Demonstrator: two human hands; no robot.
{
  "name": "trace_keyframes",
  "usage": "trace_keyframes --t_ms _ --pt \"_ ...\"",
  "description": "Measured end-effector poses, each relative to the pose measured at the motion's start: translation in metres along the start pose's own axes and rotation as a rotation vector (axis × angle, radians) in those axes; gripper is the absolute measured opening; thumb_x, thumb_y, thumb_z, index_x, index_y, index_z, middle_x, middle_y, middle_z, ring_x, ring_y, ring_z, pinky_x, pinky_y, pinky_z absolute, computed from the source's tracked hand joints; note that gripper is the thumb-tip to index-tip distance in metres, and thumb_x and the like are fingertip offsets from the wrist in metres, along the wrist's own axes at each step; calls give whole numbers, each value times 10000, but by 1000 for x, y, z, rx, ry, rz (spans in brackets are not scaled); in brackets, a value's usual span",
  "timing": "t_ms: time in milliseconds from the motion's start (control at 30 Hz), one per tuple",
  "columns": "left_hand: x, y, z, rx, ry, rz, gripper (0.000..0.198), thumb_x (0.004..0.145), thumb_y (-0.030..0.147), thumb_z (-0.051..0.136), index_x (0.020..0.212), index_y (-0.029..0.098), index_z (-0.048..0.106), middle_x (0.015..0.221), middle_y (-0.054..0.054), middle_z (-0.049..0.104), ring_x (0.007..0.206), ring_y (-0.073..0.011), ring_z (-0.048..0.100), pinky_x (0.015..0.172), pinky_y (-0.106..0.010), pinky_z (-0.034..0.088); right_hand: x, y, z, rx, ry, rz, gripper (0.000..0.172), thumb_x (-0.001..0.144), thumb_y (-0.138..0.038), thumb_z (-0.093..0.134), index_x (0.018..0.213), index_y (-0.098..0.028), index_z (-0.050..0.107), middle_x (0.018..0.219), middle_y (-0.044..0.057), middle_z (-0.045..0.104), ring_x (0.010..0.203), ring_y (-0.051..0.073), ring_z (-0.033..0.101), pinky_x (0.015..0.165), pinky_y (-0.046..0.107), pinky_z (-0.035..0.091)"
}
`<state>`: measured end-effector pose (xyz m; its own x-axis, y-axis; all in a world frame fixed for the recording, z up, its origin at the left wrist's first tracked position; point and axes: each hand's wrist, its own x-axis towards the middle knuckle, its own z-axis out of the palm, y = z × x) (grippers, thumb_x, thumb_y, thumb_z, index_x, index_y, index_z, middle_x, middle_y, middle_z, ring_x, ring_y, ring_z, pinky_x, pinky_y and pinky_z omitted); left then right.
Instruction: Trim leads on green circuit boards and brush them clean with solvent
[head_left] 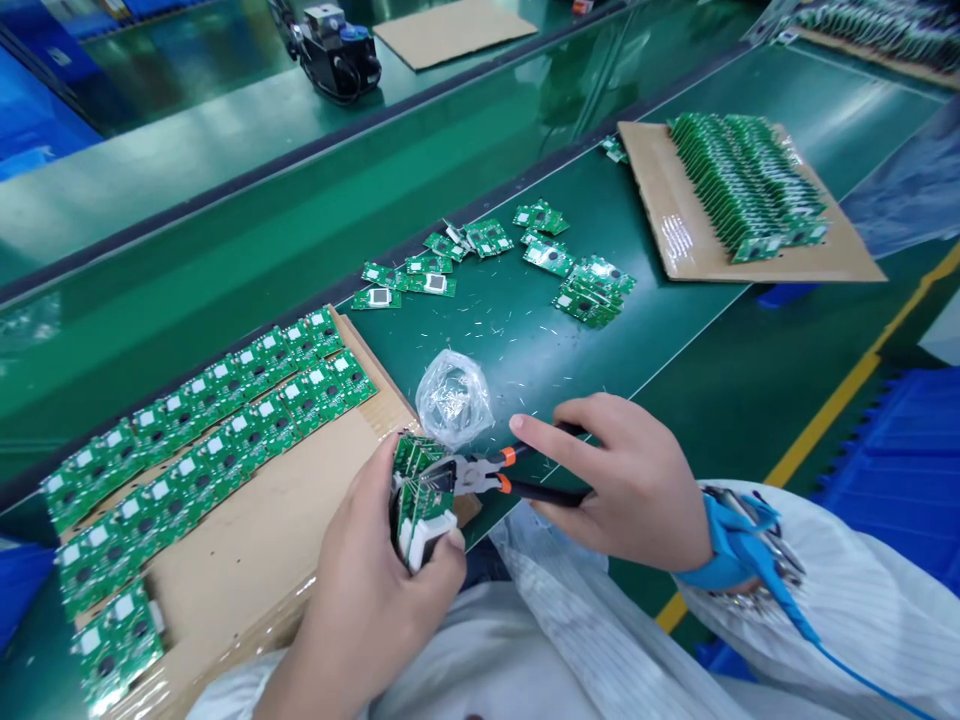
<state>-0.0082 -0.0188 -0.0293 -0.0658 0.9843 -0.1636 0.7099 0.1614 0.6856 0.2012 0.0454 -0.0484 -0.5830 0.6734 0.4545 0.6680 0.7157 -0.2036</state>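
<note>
In my left hand [375, 570] is a green circuit board [409, 500] with a white part on its near end, gripped between thumb and fingers. My right hand [630, 475] is wrapped around the black and orange handles of a pair of cutting pliers [476, 473]. The jaws of the pliers reach to the thin metal leads on the board; whether they touch a lead is too small to tell. Just beyond the board sits a clear plastic bag [454, 400] with shiny bits inside.
Rows of circuit boards [217, 450] lie on a cardboard sheet [262, 530] at left. Loose boards [435, 283] and clipped wire bits are scattered on the green bench [510, 350]. Another cardboard [690, 240] at right carries densely stacked boards [742, 190]. A blue wrist strap cord [840, 660] trails from my right wrist.
</note>
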Motion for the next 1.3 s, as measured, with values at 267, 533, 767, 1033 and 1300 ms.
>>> trace_keyframes --t_ms 267,533,767,1033,1300 --pt "13 16 -2 -42 -98 -80 457 711 256 553 1162 198 504 904 -17 673 746 -196 626 610 -276 498 -5 4 -1 62 -70 62 336 808 -326 549 1092 -173 645 766 71 631 630 179 563 520 286 401" --pt "42 25 -11 -342 -476 -382 329 720 317 550 1027 216 607 866 2 669 773 -197 603 591 -270 470 -2 7 -11 307 -457 383 435 696 -296 636 1131 -281 646 782 -17 675 581 112 579 527 221 405" --pt "49 15 -9 -425 -610 -530 185 721 360 549 830 233 629 806 3 664 756 -178 601 487 -215 422 6 6 -15 279 -603 433 365 710 -322 604 1070 -345 663 779 -20 692 662 152 623 551 233 386" --pt "42 17 -9 -466 -538 -423 169 725 342 585 829 212 616 748 11 644 740 -195 607 606 -281 475 -4 17 -18 212 -475 433 494 725 -367 631 1207 -261 604 814 20 675 616 153 599 527 251 417" --pt "17 4 -10 -466 -334 -265 570 760 368 585 1289 183 480 1116 -88 653 1044 -282 604 858 -392 490 -18 14 -15 204 -279 213 556 740 -313 615 1264 -147 529 933 121 593 778 219 571 625 341 477"
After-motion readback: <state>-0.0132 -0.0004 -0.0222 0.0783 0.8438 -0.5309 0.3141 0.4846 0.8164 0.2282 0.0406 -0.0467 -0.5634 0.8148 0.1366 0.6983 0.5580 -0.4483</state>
